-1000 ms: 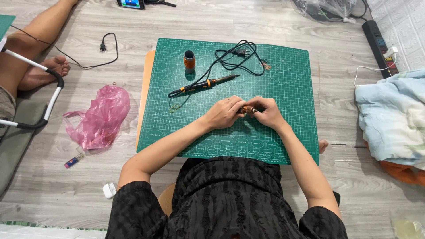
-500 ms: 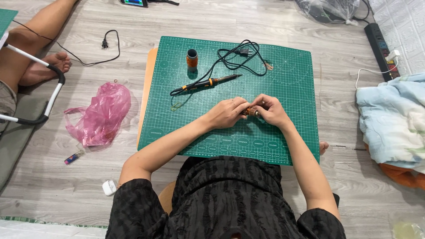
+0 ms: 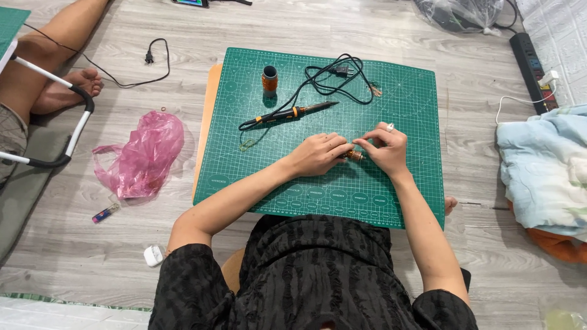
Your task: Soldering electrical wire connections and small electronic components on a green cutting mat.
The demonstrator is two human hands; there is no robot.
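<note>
Head view looks straight down on a green cutting mat [image 3: 391, 201] laid on a grey wood-look floor, and every place below is given relative to that mat. Off its left edge lies a crumpled pink plastic bag [image 3: 143, 153], and off its right edge a pale blue blanket [image 3: 541, 165]. On the mat's upper half a black cable [image 3: 333, 76] loops behind a soldering iron [image 3: 293, 113] with an orange collar, and a small orange spool [image 3: 269, 79] stands near the upper left. At the mat's middle, 2 hands meet over a small coppery part [image 3: 353, 155]: the left hand [image 3: 318, 154] pinches one end of it, the right hand [image 3: 382, 150] pinches the other, fingertips nearly touching, so both grips are closed on the piece. It is too small to tell what the part is. Judged from this pose, the work goes best with wrists rested on the mat for steadiness, the part kept low over it so nothing drops far, and the iron left well clear of the forearms and cable.
</note>
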